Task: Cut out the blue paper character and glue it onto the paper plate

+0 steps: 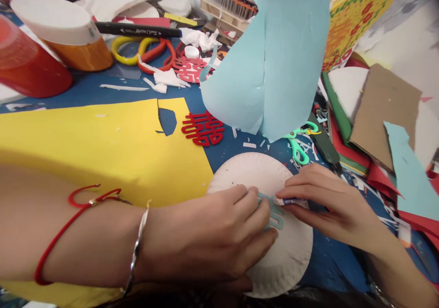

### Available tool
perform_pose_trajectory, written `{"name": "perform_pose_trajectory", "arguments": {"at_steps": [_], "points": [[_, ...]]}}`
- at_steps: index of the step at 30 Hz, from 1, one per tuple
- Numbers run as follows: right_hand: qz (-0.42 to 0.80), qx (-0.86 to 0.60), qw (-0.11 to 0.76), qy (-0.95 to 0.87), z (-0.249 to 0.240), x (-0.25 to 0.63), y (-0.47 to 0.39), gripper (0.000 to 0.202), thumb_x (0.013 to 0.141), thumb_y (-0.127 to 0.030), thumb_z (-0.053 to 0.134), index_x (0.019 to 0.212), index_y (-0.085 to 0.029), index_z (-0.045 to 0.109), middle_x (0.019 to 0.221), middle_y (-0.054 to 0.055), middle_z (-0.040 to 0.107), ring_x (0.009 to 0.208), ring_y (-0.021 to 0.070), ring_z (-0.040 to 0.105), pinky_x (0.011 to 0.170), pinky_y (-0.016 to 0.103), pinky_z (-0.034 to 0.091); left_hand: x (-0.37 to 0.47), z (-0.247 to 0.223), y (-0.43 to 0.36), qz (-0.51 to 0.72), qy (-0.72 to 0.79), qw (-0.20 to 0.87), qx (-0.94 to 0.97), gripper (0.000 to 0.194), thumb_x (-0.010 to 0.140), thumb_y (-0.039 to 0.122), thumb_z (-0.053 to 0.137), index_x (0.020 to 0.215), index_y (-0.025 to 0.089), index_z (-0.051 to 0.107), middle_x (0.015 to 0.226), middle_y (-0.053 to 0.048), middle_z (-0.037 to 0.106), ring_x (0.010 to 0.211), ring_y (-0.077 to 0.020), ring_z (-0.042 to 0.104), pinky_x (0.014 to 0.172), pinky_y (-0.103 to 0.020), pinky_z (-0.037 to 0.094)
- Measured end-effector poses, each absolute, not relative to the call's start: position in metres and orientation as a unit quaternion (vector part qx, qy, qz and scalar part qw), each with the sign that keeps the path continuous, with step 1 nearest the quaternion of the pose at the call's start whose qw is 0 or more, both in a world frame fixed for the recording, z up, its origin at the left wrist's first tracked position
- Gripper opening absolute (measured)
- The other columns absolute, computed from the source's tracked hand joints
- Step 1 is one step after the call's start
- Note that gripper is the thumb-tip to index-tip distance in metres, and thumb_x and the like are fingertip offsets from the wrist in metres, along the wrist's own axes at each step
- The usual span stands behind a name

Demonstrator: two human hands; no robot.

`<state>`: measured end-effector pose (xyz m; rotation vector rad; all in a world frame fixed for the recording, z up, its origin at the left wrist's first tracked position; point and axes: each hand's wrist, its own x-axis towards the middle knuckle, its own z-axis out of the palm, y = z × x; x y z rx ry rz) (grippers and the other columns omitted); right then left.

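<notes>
On a white paper plate (250, 168) lies a light-blue paper cutout (275, 220), partly hidden under my fingers. My left hand (219, 228) presses the cutout down onto the plate with bent fingers. Pinched between the thumb and fingers of my right hand (325, 202) is a small white piece with a blue band, which looks like an eraser (288, 202). Its tip touches or nearly touches the cutout's right edge. Behind the plate lies a red paper cutout (203, 128), overlapping the edge of a yellow paper sheet (103, 148).
A large folded light-blue paper (288, 61) stands up behind the plate. Green scissors (299, 148) and a dark-handled cutter (324, 143) lie right of it. Red-yellow scissors (144, 51), a black marker (137, 29), a red jar (30, 61) and an orange jar (75, 47) are further back.
</notes>
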<state>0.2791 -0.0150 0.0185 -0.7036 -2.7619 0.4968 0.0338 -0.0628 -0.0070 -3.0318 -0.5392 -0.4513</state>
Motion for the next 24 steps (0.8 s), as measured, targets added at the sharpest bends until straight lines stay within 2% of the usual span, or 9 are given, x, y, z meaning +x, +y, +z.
{"name": "perform_pose_trajectory", "arguments": {"at_steps": [5,13,18,24], "points": [[0.181,-0.243,0.093,-0.948,0.0147,0.2785,-0.0166,0.014,0.092,-0.017,0.057,0.103,-0.020,0.064,0.091,0.004,0.066,0.082,0.0167,0.057,0.073,0.031,0.044,0.0345,-0.0070,-0.0647,-0.137,-0.183,0.017,-0.973,0.042,0.093,0.052,0.050,0.111,0.017,0.063,0.108,-0.013,0.068,0.100,-0.0258,0.061,0.079,-0.036,0.051],[0.170,-0.240,0.095,-0.951,0.0136,0.2778,-0.0193,0.015,0.093,-0.016,0.055,0.104,-0.021,0.062,0.092,0.005,0.066,0.082,0.0170,0.057,0.073,0.032,0.045,0.0362,-0.0044,-0.0645,-0.141,-0.167,0.080,-0.972,0.041,0.098,0.038,0.039,0.112,0.010,0.065,0.113,-0.018,0.066,0.103,-0.0295,0.063,0.083,-0.039,0.054],[0.158,-0.238,0.104,-0.953,0.0114,0.2767,-0.0202,0.014,0.092,-0.016,0.056,0.104,-0.022,0.062,0.092,0.004,0.067,0.081,0.0173,0.058,0.075,0.034,0.045,0.0369,-0.0040,-0.0670,-0.140,-0.165,0.097,-0.971,0.036,0.096,0.035,0.044,0.109,0.011,0.068,0.110,-0.017,0.069,0.100,-0.0302,0.066,0.084,-0.041,0.056],[0.152,-0.222,0.112,-0.957,0.0107,0.2748,-0.0199,0.018,0.091,-0.012,0.058,0.106,-0.021,0.061,0.093,0.003,0.067,0.083,0.0169,0.056,0.077,0.033,0.044,0.0370,-0.0058,-0.0711,-0.143,-0.182,0.093,-0.968,0.039,0.093,0.036,0.051,0.115,0.007,0.065,0.115,-0.020,0.066,0.107,-0.0325,0.063,0.089,-0.043,0.054]]}}
